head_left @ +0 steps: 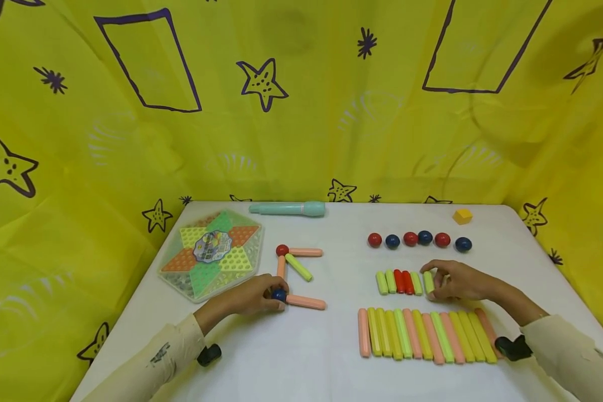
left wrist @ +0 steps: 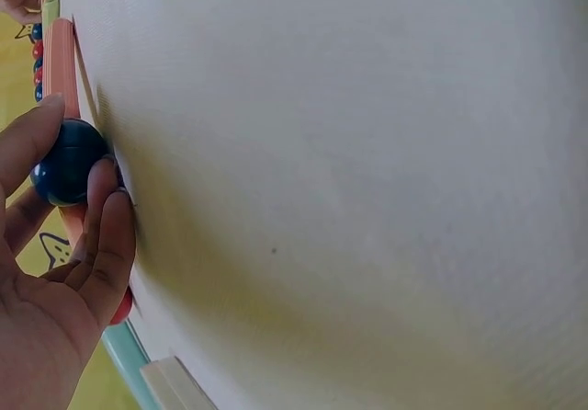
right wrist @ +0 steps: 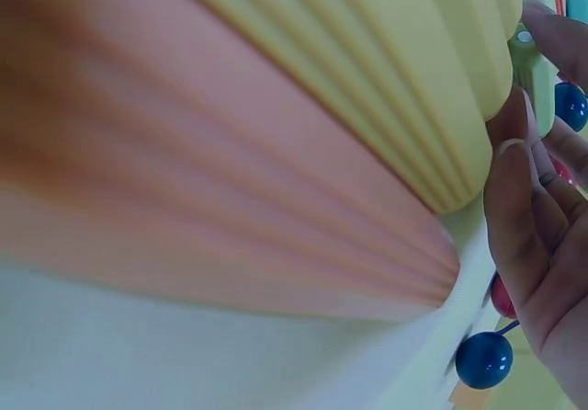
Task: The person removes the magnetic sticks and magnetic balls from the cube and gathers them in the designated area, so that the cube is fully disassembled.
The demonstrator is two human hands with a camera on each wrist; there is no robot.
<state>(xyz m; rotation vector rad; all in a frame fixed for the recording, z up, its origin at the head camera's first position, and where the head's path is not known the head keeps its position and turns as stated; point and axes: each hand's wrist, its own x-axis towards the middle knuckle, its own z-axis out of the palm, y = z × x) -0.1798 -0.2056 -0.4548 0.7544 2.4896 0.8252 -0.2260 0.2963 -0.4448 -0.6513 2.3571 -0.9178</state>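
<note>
My left hand point(head_left: 253, 293) pinches a dark blue ball point(left wrist: 69, 162) between thumb and fingers. The ball touches the end of a pink rod point(head_left: 306, 302) lying to its right. Above it, a red ball point(head_left: 282, 250) joins a pink rod point(head_left: 305, 252), a light green rod point(head_left: 298, 267) and a second pink rod point(head_left: 281, 267) that runs down toward the blue ball. At the right, thumb and fingers of my right hand point(head_left: 459, 281) hold a short light green rod point(head_left: 429, 282) by its ends, at the right end of a row of short green and red rods point(head_left: 399, 281).
Below the short rods lies a row of long pink, yellow and green rods point(head_left: 422, 335). Several red and blue balls point(head_left: 410, 239) line up behind. A hexagonal star-patterned board point(head_left: 211, 251) lies left, a teal stick-shaped object point(head_left: 287, 209) and a yellow block point(head_left: 463, 216) at the back.
</note>
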